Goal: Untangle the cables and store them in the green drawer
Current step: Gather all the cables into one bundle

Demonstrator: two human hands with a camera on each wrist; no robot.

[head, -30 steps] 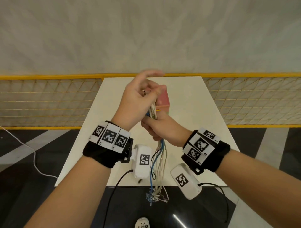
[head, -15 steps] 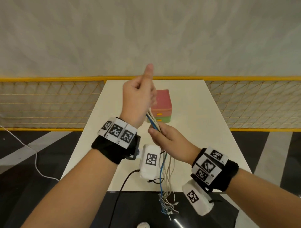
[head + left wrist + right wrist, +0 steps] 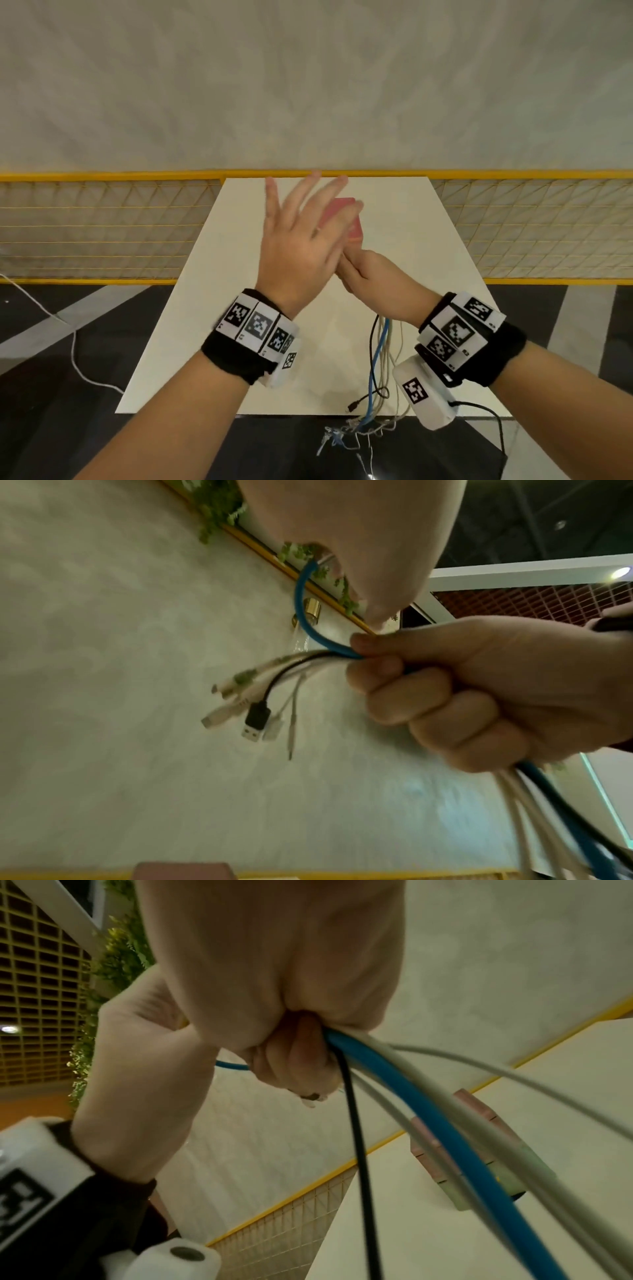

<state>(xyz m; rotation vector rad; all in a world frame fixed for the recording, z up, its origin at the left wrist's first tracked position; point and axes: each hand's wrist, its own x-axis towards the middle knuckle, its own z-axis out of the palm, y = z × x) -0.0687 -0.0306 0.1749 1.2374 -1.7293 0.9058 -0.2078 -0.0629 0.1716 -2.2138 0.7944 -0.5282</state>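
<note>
1. The table (image 3: 239, 342) is my landmark. Its near edge sits just below my wrists. A yellow fence (image 3: 102, 233) runs along its far edge and on past both sides.
2. The table's left half is bare top. There is also bare top to the right of the drawer box (image 3: 354, 229), which stands toward the table's far middle.
3. On the floor left of the table lies one white cord (image 3: 73, 349), well apart from it.
4. There is one drawer box. The right wrist view shows two pink layers with the green drawer (image 3: 455, 1194) at the bottom, and I can't tell if it is pulled out.
5. In the cables (image 3: 380, 359) I count one blue cable (image 3: 303, 610) and one black cable (image 3: 274, 680). The rest are white, and I can't fix their number.
6. My right hand (image 3: 370, 274) is above the table's middle. It is a tight fist round the bundle.
7. Short plug ends stick out of that fist toward the wall. The long tails hang down past the table's near edge, with the loose ends bunched below it.
8. My left hand (image 3: 298, 246) is above the table, in front of the box. Its fingers are spread wide and straight, and its palm is against my right fist.
9. The blue cable loops from the fist up behind my left palm. No grip on it shows.
</note>
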